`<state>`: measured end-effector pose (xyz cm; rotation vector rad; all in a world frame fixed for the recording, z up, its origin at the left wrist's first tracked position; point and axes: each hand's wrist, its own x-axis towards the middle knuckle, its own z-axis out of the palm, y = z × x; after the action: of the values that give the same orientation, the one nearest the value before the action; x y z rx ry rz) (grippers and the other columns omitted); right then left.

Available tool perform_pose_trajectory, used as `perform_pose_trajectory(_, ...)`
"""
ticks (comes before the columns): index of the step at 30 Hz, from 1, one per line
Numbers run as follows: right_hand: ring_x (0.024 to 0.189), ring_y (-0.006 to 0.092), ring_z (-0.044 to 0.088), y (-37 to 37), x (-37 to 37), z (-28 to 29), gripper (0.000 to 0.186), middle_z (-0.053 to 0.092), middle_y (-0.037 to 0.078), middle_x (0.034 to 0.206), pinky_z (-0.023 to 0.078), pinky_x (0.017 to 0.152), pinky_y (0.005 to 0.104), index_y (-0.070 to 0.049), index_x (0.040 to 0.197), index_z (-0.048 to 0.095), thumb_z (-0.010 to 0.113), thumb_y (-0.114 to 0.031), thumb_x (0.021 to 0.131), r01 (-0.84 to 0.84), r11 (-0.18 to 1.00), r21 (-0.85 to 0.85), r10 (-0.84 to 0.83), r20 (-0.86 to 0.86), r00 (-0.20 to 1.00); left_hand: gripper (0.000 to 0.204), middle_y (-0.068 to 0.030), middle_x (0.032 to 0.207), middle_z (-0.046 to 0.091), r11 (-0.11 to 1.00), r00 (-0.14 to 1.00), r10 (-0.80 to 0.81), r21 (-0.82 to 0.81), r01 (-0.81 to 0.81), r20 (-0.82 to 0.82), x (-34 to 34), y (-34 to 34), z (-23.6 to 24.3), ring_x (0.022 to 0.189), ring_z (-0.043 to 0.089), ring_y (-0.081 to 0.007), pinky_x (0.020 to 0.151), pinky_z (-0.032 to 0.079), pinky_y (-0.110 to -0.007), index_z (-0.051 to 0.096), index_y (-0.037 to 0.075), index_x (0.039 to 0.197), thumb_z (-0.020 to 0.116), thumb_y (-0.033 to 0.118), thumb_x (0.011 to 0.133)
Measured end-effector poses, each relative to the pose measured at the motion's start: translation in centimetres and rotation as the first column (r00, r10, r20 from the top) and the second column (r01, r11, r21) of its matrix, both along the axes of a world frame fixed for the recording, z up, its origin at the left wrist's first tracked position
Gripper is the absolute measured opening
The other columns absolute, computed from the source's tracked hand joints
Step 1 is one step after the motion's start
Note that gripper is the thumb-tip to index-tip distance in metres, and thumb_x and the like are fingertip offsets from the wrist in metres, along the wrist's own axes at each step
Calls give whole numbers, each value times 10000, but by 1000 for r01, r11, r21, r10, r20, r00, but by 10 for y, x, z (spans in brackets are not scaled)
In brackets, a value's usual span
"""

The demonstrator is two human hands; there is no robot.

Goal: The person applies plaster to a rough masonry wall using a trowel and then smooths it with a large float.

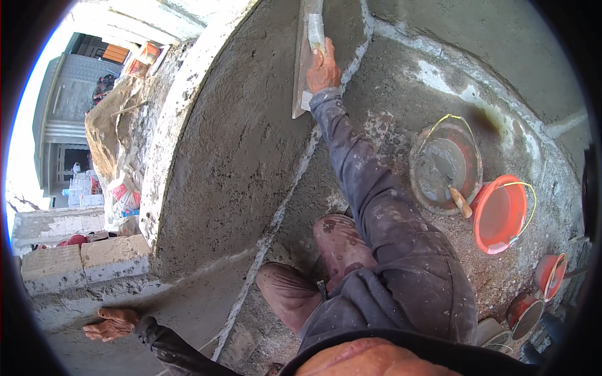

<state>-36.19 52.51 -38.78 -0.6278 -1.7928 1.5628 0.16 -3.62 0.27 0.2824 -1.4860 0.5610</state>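
Note:
My right hand (pixel 324 67) is wrapped round the pale handle of a long plastering trowel (pixel 302 88). The blade lies along a low wall coated in wet grey mortar (pixel 232 131); whether it touches all along I cannot tell. At the lower left, my left hand (pixel 113 324) holds nothing, its fingers stretched out beside the lower plastered face. To the right of my right arm stands a mortar bucket (pixel 419 191) with a yellow handle. A small trowel with a wooden handle (pixel 460 202) leans in it.
Touching the mortar bucket is an orange-red bucket (pixel 481 222) of cloudy liquid. Smaller red buckets (pixel 543 276) stand further to the lower right. My bent knees (pixel 285 291) are near the wall's foot. Beyond the wall lie concrete blocks (pixel 116 258) and sacks (pixel 125 193).

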Motion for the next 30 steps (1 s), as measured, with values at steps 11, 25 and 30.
perform_pose_trajectory(11, 1059, 503, 703, 33, -32, 31, 563, 677, 282, 1320, 583, 919, 534, -101, 1555, 455, 467, -400, 1078, 21, 998, 51, -17, -88, 996, 1001, -212, 1665, 383, 1000, 1000, -22, -8, 22, 16, 0, 9, 2, 1578, 291, -370, 1262, 145, -617, 387, 84, 1628, 316, 844, 979)
perform_pose_trajectory(25, 657, 315, 731, 84, -88, -19, 390, 719, 237, 971, 612, 596, 473, -78, 1346, 541, 507, -348, 1067, -45, 966, -253, 25, -80, 996, 1033, -200, 1691, 342, 1000, 999, 1, 19, -2, 44, -1, 7, 1, 1603, 245, -334, 1274, 114, -621, 333, 79, 1647, 306, 857, 968)
perform_pose_trajectory(30, 651, 325, 727, 90, -74, -44, 359, 706, 200, 878, 588, 541, 505, -41, 1254, 576, 500, -343, 1076, 7, 895, -447, 105, 225, 969, 1028, -208, 1687, 346, 999, 1000, -13, 32, 13, 25, -2, 9, -1, 1600, 249, -344, 1274, 113, -618, 340, 69, 1641, 306, 851, 974)
